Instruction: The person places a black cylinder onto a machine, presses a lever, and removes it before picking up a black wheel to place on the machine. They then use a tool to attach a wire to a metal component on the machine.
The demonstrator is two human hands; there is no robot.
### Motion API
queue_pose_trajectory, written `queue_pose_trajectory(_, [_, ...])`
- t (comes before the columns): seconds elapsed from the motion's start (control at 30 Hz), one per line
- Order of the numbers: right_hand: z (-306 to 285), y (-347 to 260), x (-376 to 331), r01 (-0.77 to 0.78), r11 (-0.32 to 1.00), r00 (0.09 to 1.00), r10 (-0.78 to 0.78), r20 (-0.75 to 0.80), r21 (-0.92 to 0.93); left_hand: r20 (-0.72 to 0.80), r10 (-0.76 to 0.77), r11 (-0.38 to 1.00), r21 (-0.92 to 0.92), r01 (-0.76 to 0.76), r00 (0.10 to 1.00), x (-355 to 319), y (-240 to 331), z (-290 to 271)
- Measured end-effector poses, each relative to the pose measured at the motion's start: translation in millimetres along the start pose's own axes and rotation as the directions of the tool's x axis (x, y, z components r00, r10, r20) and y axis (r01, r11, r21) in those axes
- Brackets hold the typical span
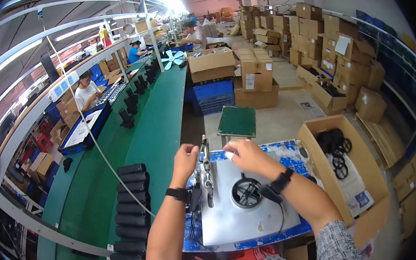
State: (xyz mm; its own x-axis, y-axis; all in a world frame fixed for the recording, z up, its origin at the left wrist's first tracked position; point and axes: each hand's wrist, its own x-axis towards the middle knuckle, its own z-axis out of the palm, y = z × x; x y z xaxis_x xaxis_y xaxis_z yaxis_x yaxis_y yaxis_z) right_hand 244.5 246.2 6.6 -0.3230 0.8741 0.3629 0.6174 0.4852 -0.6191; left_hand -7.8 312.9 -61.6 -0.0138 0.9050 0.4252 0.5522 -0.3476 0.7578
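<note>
Grey metal plate [235, 212] lies in front of you on a blue work surface [279, 151], and both your hands are above its far edge. Your left hand [186, 161] is closed around the top of an upright metal clamp lever [207, 172] that stands at the left side of the plate; the fingers are curled on it, so this hand holds the lever. Your right hand [247, 156] is half closed, with the fingers bent downward, and something small and white [229, 155] shows at its fingertips; I cannot tell what it is, or if the hand really grips it. Near the middle of the plate, just below your right wrist, sits a round black part with spokes [246, 192]. Each wrist carries a black band.

On your left, a row of black cylinders [131, 206] lies on the green conveyor table [153, 130], close to your left forearm. On your right, an open cardboard box [370, 170] holds more black round parts [335, 146]. Further along the green table, other people sit and work, well apart from you.
</note>
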Motion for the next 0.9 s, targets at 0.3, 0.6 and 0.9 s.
queue_pose_trajectory(0.3, [59.5, 53.7, 85.3, 0.038, 0.991, 0.996, -0.027, -0.084, 0.131, 0.486, -0.240, 0.952, -0.050, 0.301, 0.840, 18.4, 18.5, -6.1])
queue_pose_trajectory(0.6, [69.8, 66.5, 91.3, 0.153, 0.948, 0.985, -0.123, -0.121, 0.279, 0.487, -0.291, 0.831, -0.297, 0.470, 0.823, 11.9, 6.5, 12.3])
queue_pose_trajectory(0.9, [76.8, 72.2, 88.9, 0.198, 0.940, 0.972, -0.153, -0.176, 0.277, 0.358, -0.317, 0.807, -0.384, 0.448, 0.878, 3.6, 14.1, 20.8])
